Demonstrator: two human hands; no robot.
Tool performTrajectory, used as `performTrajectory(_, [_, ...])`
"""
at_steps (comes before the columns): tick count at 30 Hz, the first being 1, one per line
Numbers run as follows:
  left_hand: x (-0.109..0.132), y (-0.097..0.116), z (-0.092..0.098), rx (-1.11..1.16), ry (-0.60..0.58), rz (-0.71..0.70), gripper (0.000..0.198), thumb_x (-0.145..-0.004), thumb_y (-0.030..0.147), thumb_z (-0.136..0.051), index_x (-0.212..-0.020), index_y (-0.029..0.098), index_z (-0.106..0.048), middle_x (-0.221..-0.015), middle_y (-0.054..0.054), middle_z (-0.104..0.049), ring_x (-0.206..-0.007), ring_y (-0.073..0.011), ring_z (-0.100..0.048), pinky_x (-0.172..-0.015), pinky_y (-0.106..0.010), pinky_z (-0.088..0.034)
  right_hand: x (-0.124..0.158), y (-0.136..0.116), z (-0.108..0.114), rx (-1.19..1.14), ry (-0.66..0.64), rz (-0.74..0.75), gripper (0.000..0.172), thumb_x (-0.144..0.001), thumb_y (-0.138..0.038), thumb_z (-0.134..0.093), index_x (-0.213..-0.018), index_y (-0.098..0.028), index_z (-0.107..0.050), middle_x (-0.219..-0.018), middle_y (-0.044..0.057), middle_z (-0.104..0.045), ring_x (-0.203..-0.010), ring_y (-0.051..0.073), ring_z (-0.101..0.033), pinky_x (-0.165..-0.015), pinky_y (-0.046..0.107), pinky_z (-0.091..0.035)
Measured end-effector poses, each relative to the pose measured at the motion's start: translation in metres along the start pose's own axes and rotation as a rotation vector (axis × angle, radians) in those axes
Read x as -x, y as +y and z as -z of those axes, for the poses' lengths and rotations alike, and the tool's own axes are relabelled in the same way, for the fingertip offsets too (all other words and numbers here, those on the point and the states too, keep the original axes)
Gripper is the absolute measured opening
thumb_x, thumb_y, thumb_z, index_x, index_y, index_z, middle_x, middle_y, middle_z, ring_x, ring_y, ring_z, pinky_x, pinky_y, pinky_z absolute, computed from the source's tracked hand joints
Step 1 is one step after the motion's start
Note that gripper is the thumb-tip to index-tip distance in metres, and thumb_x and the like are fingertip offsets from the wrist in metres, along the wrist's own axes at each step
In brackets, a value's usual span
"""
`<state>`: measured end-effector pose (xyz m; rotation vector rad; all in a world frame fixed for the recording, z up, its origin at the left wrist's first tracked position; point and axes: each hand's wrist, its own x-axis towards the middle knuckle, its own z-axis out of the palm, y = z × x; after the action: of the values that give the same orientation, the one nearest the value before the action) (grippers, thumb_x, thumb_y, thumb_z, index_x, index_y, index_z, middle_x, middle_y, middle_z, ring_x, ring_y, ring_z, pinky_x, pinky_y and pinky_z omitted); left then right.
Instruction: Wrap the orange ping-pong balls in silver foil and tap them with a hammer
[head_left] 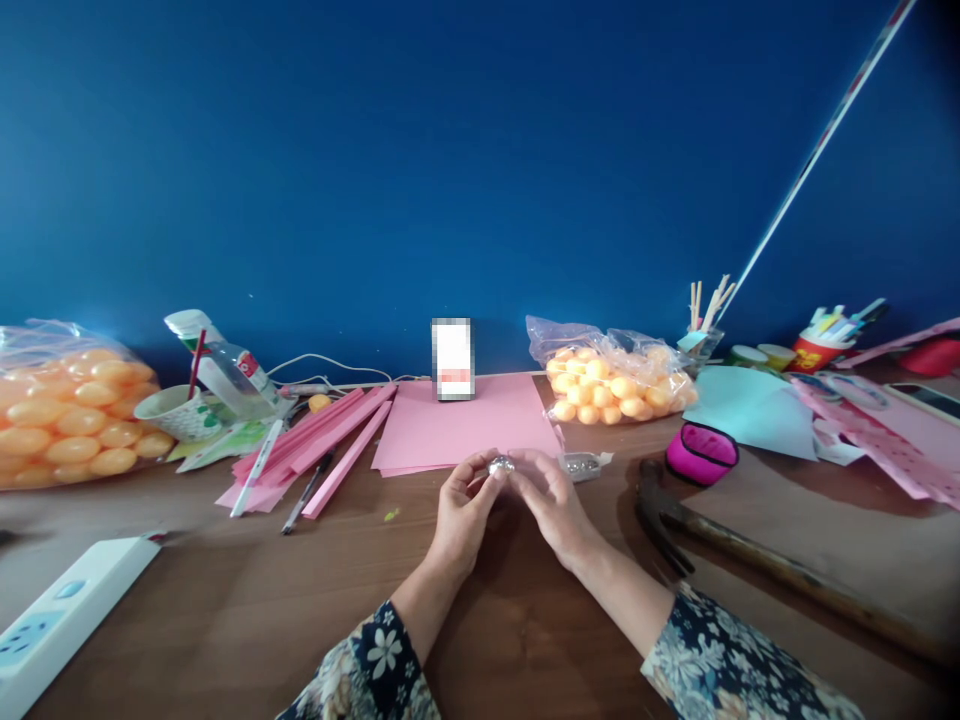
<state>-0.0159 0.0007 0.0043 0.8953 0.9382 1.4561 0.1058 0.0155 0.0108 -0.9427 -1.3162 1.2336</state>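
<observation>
A small shiny silver object point(500, 465) is pinched between the fingertips of both hands, above the brown table near the front edge of the pink paper. My left hand point(466, 510) holds it from the left, with thumb and fingers closed on it. From the right, my right hand point(553, 503) closes on the same object. Just behind my right hand lies a clear packet with silvery contents point(583, 466). The pink paper sheets point(465, 425) lie flat beyond both hands.
A hammer point(750, 540) and a magenta pouch point(702, 453) lie right. Bags of orange balls point(600, 385) point(79, 415) stand at both sides. Pink strips point(322, 435), a pen point(307, 494) and a power strip point(71, 610) lie left. A phone-like screen point(453, 358) stands behind.
</observation>
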Motion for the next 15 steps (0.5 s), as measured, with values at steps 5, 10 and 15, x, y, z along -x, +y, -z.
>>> performTrajectory(5, [0.0007, 0.0013, -0.0011, -0.007, 0.003, 0.012, 0.043, -0.073, 0.029, -0.062, -0.115, 0.020, -0.053, -0.102, -0.008, -0.065, -0.093, -0.0188, -0.061, -0.087, -0.034, -0.045, 0.0003, -0.0001, -0.0012, -0.046, -0.006, -0.024, 0.027, -0.076, -0.033, -0.061, -0.101, -0.021, -0.057, -0.103, 0.006, -0.063, -0.096, 0.021, -0.060, -0.086, 0.035, -0.049])
performTrajectory(10, [0.0004, 0.0019, -0.0024, -0.020, -0.021, 0.010, 0.045, -0.071, 0.028, -0.065, -0.114, 0.018, -0.054, -0.099, -0.008, -0.066, -0.090, -0.0186, -0.062, -0.085, -0.033, -0.046, -0.0007, 0.0034, -0.0007, -0.087, 0.029, -0.036, 0.028, -0.076, -0.034, -0.061, -0.101, -0.021, -0.058, -0.107, 0.006, -0.063, -0.101, 0.022, -0.058, -0.086, 0.034, -0.048])
performTrajectory(15, [-0.0005, 0.0007, -0.0019, -0.012, -0.011, -0.002, 0.042, -0.072, 0.028, -0.064, -0.111, 0.017, -0.056, -0.100, -0.008, -0.066, -0.087, -0.0179, -0.062, -0.084, -0.033, -0.047, -0.0010, 0.0057, -0.0003, -0.105, 0.018, -0.036, 0.028, -0.077, -0.034, -0.061, -0.101, -0.021, -0.058, -0.108, 0.006, -0.063, -0.100, 0.021, -0.058, -0.087, 0.034, -0.047])
